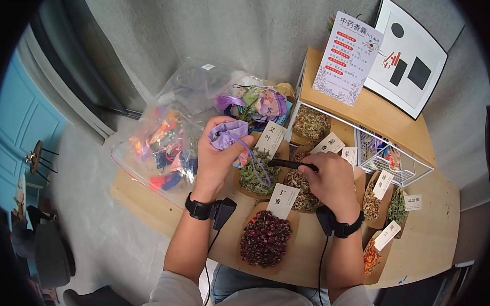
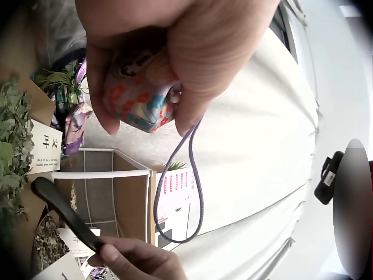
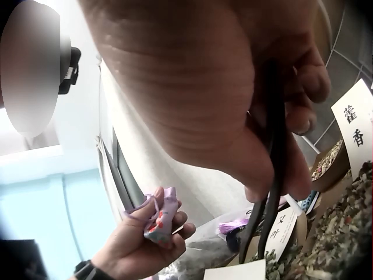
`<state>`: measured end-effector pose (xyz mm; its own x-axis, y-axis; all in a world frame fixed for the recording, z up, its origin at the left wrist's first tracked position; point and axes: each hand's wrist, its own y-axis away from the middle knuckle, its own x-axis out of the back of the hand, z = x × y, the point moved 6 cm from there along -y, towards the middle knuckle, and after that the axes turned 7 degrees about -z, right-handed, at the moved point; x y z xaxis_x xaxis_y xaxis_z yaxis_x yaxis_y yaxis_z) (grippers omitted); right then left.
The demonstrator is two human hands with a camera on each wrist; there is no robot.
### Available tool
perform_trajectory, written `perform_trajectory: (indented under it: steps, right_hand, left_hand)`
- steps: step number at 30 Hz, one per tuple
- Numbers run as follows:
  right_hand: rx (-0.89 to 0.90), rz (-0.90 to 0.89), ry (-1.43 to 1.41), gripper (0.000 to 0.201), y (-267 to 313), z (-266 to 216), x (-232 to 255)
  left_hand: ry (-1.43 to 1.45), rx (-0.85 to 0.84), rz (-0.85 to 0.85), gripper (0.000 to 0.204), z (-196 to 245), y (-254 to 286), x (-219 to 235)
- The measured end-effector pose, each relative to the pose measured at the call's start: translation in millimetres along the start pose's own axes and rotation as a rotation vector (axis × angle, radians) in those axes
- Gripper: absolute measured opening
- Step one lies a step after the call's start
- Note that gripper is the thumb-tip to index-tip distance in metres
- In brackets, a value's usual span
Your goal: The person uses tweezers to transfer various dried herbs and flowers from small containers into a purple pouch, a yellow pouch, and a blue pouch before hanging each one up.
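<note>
- Watching from far, I judge that the step in hand is taking herb for a small pouch (image 1: 226, 134).
- The left hand (image 1: 215, 160) grasps this lilac, flowered pouch, at 11 o'clock from the green leaves (image 1: 255, 178). Its cord (image 2: 201, 201) hangs in a loop.
- The right hand (image 1: 333, 182) grips black tongs (image 2: 69, 214), tips pointing to 9 o'clock near the leaves. Whether the tips hold some herb, I cannot tell.
- I think the next move calls for a light pinch of herb, and for the pouch mouth to be kept wide, because small pieces could spill.
- The pouch's inside is hidden from me, so how full it is I cannot say.
- The leaves fill a paper tray (image 2: 39, 104). At 6 o'clock from them, the bud tray (image 1: 294, 232) holds dark red buds (image 1: 265, 241).
- Between 3 and 4 o'clock from the buds, orange petals (image 1: 371, 256) lie in another tray on the tabletop (image 1: 423, 238).
</note>
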<state>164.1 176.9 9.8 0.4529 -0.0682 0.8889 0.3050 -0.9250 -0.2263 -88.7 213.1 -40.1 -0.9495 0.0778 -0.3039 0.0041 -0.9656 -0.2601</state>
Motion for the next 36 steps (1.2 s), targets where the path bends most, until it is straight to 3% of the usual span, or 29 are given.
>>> perform_trajectory:
  steps: [6, 11, 14, 19, 24, 26, 36]
  right_hand:
    - [0.077, -0.073, -0.076, 0.011, -2, -5, -11]
    - [0.135, -0.080, -0.050, 0.013, -2, -13, -10]
    - [0.179, -0.041, 0.006, 0.015, -3, -20, -5]
    - [0.272, 0.016, 0.026, 0.018, 0, -33, 2]
    - [0.316, -0.154, 0.020, 0.018, 4, -44, -18]
    - [0.292, -0.141, 0.050, 0.017, 4, -38, -18]
    - [0.136, -0.046, 0.033, 0.015, 3, -16, -2]
  left_hand:
    - [-0.075, 0.011, -0.017, 0.055, 2, 0, -4]
    - [0.050, 0.105, -0.005, 0.049, -9, 1, 5]
    - [0.041, 0.057, 0.019, 0.032, -3, 0, 3]
    - [0.022, 0.051, 0.053, 0.027, 0, 2, 1]
    - [0.035, 0.103, 0.082, 0.024, -3, 2, -2]
    - [0.033, 0.093, -0.027, 0.026, -8, -1, 2]
    - [-0.043, 0.071, -0.063, 0.026, -5, 0, -4]
